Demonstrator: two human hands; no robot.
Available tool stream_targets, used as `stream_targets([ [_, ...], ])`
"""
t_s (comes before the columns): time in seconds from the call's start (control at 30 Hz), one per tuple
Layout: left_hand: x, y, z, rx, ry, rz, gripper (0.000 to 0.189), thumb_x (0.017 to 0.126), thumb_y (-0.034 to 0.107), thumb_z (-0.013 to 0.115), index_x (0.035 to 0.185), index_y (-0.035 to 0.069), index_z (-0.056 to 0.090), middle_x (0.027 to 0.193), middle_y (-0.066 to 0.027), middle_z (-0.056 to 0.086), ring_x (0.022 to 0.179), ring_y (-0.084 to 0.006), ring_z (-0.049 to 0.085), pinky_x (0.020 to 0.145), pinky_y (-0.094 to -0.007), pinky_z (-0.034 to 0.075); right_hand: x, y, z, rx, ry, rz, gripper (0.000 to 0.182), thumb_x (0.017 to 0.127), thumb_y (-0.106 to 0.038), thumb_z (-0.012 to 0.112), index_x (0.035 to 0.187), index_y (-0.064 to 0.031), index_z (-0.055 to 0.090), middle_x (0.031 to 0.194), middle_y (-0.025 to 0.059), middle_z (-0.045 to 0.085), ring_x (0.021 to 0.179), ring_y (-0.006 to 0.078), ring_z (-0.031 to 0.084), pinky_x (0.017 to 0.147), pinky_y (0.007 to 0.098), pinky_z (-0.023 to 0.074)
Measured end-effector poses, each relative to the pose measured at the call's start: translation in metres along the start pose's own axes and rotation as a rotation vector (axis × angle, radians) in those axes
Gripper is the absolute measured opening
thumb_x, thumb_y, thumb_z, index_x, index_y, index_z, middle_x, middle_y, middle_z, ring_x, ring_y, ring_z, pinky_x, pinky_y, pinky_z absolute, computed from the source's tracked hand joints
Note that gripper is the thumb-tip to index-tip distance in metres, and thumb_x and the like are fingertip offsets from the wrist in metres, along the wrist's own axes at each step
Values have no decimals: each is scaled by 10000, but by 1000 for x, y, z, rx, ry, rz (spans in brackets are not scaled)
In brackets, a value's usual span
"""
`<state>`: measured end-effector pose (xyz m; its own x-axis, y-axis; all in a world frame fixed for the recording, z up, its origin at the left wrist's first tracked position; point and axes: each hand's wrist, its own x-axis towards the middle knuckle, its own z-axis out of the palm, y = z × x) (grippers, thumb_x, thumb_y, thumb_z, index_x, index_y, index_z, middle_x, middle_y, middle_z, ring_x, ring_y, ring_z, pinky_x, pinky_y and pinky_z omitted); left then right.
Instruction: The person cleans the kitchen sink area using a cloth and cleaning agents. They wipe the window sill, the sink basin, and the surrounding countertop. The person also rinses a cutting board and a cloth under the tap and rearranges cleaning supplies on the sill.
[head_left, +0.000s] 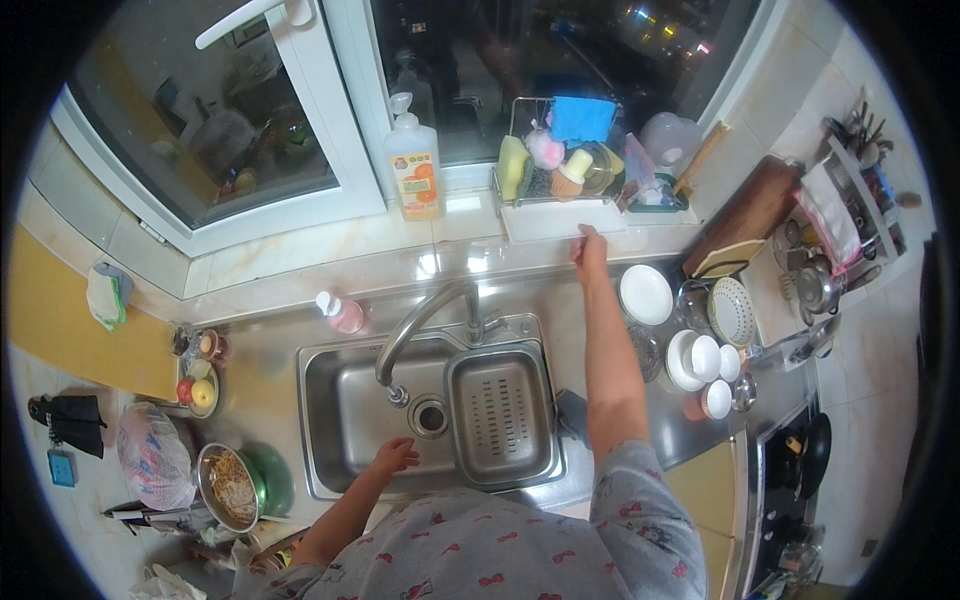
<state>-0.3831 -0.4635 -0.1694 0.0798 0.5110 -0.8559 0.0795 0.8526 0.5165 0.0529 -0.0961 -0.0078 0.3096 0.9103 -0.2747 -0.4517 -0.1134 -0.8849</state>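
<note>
My right hand (590, 251) reaches to the windowsill, its fingers at the front edge of a white plastic drip tray (544, 221). Whether it grips the tray or only touches it cannot be told. The tray sticks out from under a wire rack (517, 112) holding sponges, a blue cloth (582, 118), a pink scrubber (545, 148) and a brush (574, 171). My left hand (396, 456) hovers over the front of the stainless steel sink (337, 420), empty, fingers loosely apart. Close to it are the drain (430, 417) and a perforated metal basin (501, 416) in the sink's right side.
A curved faucet (420, 311) arches over the sink. Soap (345, 313) and detergent (415, 169) bottles stand behind. Right: a white plate (646, 294), bowls (705, 357), a colander (731, 311), a cutting board (746, 210). Left: a metal bowl of food (231, 487) and fruit (202, 393).
</note>
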Motion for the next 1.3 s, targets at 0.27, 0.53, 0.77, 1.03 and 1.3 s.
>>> stream_targets([
  [0.27,-7,3,4,19,5,-2,436,940,360,520,1294,108,500,1076,-114,659,888,-209,670,696,-293,460,18,-12,-5,-14,-11,133,282,871,-218,566,640,-95,461,549,10,464,417,110,369,371,246,314],
  [0.53,7,-4,4,16,-36,3,431,940,346,533,1294,103,498,1062,-120,661,848,-213,681,608,-261,455,19,-17,7,-8,70,167,284,866,-223,565,638,-88,463,546,18,469,387,109,364,336,257,292],
  [0.77,8,-3,9,12,-37,8,419,935,344,554,1272,98,509,1041,-121,663,841,-201,679,588,-249,445,19,-9,11,-54,127,40,265,870,-210,559,656,-83,470,531,17,457,378,115,362,336,266,280],
  [1.03,0,-2,7,22,18,-22,399,937,360,539,1254,117,533,1026,-99,670,820,-188,674,606,-269,442,11,5,11,-1,108,-77,298,880,-213,553,622,-90,469,521,18,452,402,115,373,367,269,284],
  [1.3,4,-2,3,19,17,-1,411,937,362,539,1258,104,540,1018,-113,673,784,-183,676,585,-262,451,14,-1,11,-23,130,-26,265,864,-213,562,648,-82,482,522,21,457,401,119,373,367,276,290],
])
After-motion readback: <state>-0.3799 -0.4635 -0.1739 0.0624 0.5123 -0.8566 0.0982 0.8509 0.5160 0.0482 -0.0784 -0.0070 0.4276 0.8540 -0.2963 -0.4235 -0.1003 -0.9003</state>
